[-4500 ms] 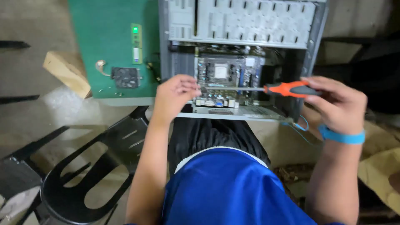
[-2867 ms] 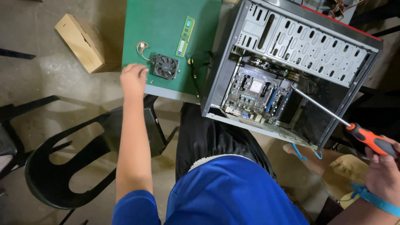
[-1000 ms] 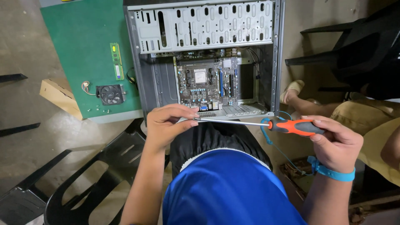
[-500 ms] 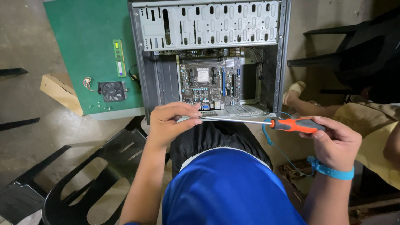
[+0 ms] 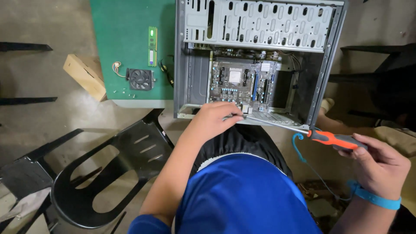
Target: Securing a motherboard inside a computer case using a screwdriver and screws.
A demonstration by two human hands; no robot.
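Two hands on one screwdriver at the open computer case.

Right hand point(image 5: 379, 162) grips the screwdriver point(image 5: 333, 139) by its orange handle, a stiff, light tool; left hand point(image 5: 213, 121) pinches its thin shaft at the case's point(image 5: 260, 26) lower edge. Left of the case, a small fan point(image 5: 140, 79) lies on the green worktop point(image 5: 125, 30), above a grey floor.

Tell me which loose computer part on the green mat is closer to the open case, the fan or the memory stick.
The green memory stick, lying upright near the computer case. The black cooling fan sits lower and further left.
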